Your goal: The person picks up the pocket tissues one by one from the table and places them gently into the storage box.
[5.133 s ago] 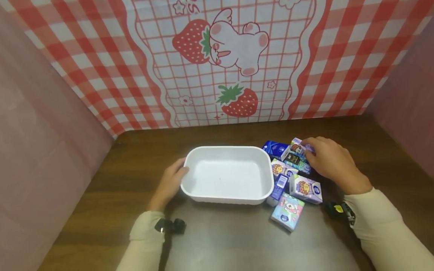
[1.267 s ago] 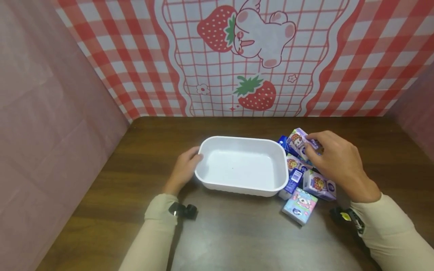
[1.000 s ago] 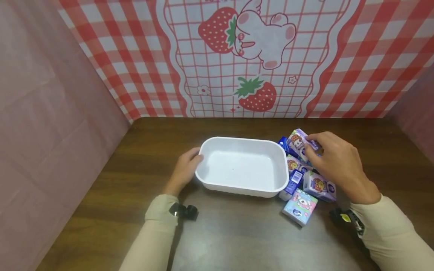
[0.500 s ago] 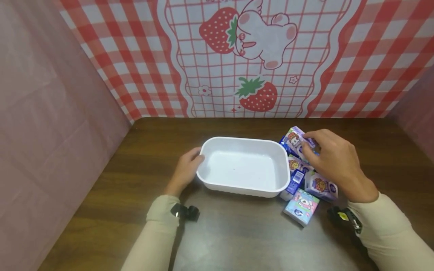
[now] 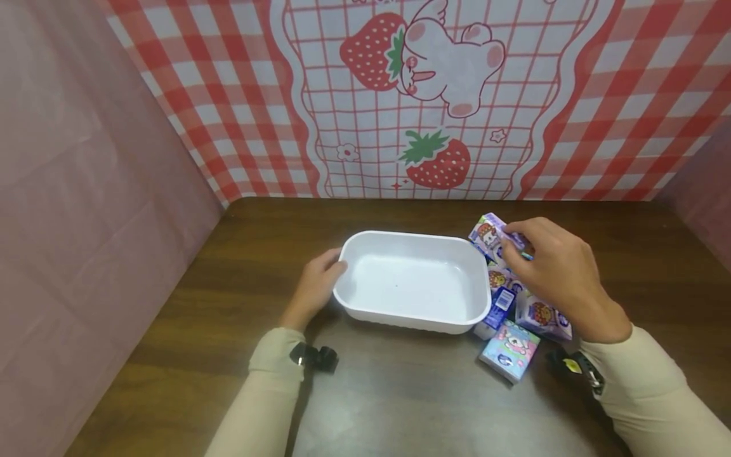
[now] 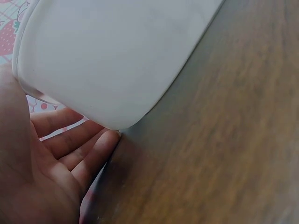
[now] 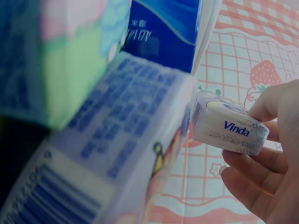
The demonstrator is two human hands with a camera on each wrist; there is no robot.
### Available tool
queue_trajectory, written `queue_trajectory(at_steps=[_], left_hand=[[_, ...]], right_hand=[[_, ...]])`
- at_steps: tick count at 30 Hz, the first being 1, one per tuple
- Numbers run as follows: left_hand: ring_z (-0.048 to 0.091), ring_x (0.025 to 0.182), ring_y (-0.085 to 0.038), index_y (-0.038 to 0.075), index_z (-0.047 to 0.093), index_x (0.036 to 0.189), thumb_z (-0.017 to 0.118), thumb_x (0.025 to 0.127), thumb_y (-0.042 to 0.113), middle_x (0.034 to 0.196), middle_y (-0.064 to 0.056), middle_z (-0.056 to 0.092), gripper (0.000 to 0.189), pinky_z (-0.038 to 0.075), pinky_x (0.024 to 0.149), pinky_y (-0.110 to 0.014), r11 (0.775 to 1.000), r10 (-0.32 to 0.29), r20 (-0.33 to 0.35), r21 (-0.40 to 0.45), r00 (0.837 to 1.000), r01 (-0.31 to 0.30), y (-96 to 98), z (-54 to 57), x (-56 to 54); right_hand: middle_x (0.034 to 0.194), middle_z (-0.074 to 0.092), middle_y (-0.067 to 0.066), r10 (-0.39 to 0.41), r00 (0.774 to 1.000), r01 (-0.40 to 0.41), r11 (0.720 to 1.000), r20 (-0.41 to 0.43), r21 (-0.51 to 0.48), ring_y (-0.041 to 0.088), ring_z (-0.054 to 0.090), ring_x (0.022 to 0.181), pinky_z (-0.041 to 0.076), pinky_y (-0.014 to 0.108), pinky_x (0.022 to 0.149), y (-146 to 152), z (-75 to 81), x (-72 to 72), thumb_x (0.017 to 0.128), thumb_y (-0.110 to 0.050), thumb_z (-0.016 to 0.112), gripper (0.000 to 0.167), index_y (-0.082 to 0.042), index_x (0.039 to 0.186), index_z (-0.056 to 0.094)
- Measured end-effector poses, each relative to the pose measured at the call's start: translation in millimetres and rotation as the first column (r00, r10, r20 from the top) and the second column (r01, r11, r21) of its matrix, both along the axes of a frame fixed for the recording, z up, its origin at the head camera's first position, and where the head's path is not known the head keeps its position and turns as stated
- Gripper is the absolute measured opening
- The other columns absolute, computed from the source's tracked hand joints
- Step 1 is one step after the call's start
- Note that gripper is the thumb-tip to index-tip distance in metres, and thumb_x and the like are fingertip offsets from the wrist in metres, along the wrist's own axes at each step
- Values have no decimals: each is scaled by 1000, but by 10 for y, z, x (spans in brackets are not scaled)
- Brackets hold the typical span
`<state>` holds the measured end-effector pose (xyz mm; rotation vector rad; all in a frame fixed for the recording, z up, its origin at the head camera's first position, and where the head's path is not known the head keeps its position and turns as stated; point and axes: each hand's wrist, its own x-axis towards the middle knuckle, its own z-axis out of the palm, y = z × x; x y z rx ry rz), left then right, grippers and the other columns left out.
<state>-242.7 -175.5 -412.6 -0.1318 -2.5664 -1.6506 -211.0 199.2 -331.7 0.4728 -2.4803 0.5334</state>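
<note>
A white plastic tub (image 5: 408, 320) stands mid-table with nothing in it. My left hand (image 5: 314, 282) grips its left end, thumb over the rim. In the left wrist view the fingers (image 6: 70, 135) lie against the outside of the tub (image 6: 112, 56), low by the table. Just off the tub's far right corner, my right hand (image 5: 556, 273) pinches a small purple-and-white tissue pack (image 5: 489, 235) between thumb and fingers. The right wrist view shows this pack (image 7: 231, 128) end-on with "Vinda" printed on it, raised in front of the backdrop.
Several other tissue packs crowd the tub's right side: a light-blue one (image 5: 510, 352) in front, a purple one (image 5: 542, 315) partly under my hand, a dark-blue one (image 5: 498, 311) against the tub. A red checked cloth (image 5: 434, 158) hangs behind the wooden table (image 5: 228, 304).
My right hand has taken hold of the tissue pack at the back of the pile and shifted it left, toward the tub. The left hand has stayed on the tub.
</note>
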Motion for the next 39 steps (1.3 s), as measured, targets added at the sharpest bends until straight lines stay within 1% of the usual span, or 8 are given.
queue_trajectory(at_steps=[5,10,14,19,24,29,35,39], left_hand=[[64,107,-27,7,64,133,57,98,20,128,-13,66,38,54,90,-42,1000,2,-5,12,1000,-2,2,11,-10],[61,112,-28,7,62,135,56,98,20,132,-13,63,40,52,94,-44,1000,-4,1,19,1000,4,13,33,-16],[59,117,-27,8,61,137,56,98,21,135,-12,61,41,50,98,-45,1000,-1,12,20,1000,0,21,59,-16],[58,121,-28,8,60,138,56,99,19,137,-13,60,42,48,101,-45,1000,0,4,16,1000,0,27,85,-18],[58,120,-28,8,61,137,57,98,19,136,-12,61,41,48,101,-45,1000,5,3,9,1000,-5,22,69,-21],[59,119,-28,8,62,136,57,98,19,136,-13,61,40,49,99,-45,1000,10,0,7,1000,-10,17,50,-11],[58,120,-28,11,62,137,58,98,21,137,-10,61,40,49,100,-45,1000,10,16,1,1000,-10,7,23,5],[58,120,-28,11,61,137,58,99,21,137,-10,61,40,50,99,-45,1000,9,25,3,1000,-9,-1,11,6]], right_hand=[[111,69,16,19,1000,-19,1000,-24,13,29,64,87,57,51,69,-41,28,-1,89,-15,72,29,-2,115,70],[108,70,15,41,997,-39,999,-60,24,27,64,83,57,50,66,-74,55,2,88,-13,72,28,-2,113,70],[107,70,15,53,996,-51,998,-72,29,27,64,82,58,48,65,-105,77,2,87,-14,73,28,-2,112,70],[105,70,14,81,993,-79,997,-84,26,28,66,82,59,47,64,-167,87,-4,86,-14,74,28,-2,112,71],[104,71,13,118,988,-118,993,-96,14,29,69,86,59,48,66,-258,79,-8,85,-13,75,26,-3,109,72],[102,72,11,146,983,-144,989,-109,27,28,69,84,60,46,67,-338,64,-10,84,-15,76,25,-5,107,72],[102,72,10,151,985,-149,988,-88,31,27,70,84,60,46,67,-387,29,29,83,-15,78,25,-6,106,73],[105,72,10,173,984,-172,985,-49,21,27,70,89,60,47,72,-424,0,42,83,-14,79,26,-6,107,73]])
